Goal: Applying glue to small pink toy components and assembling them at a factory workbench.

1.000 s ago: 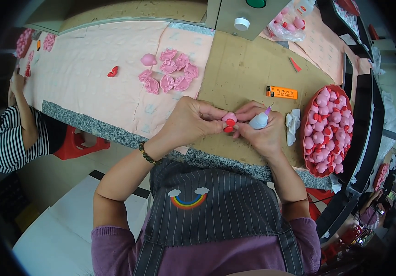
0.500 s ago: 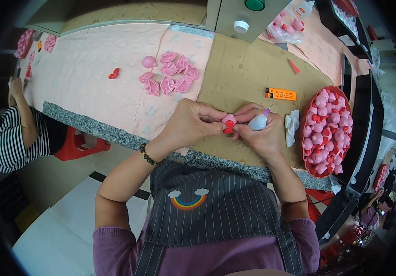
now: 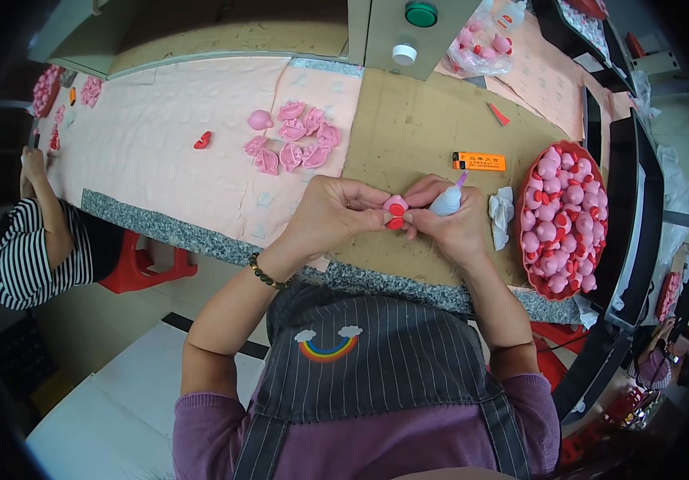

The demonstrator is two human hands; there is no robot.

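Between the fingertips of both hands is a small pink-and-red piece [image 3: 395,210], rounded and pink on top with red parts facing me. My left hand [image 3: 327,218] pinches it from the left side. My right hand [image 3: 458,232] is closed, its thumb and finger touching the piece's right side. Tucked in that same hand is a small pale squeeze bottle [image 3: 445,202], its thin purple tip pointing up and away. Part of the piece is hidden behind my fingers.
A red scalloped tray [image 3: 527,260] full of pink-and-red pieces stands right. Nearby lie crumpled tissue [image 3: 501,218] and an orange box cutter [image 3: 480,162]. Several pink shells [image 3: 291,158], a pink ball [image 3: 259,120] and a red piece [image 3: 203,141] lie left. A person [image 3: 44,240] works far left.
The piece has turned between my fingers, so more of its red upper part faces me. My right hand has shifted slightly, still with the bottle. The whole view has moved a little.
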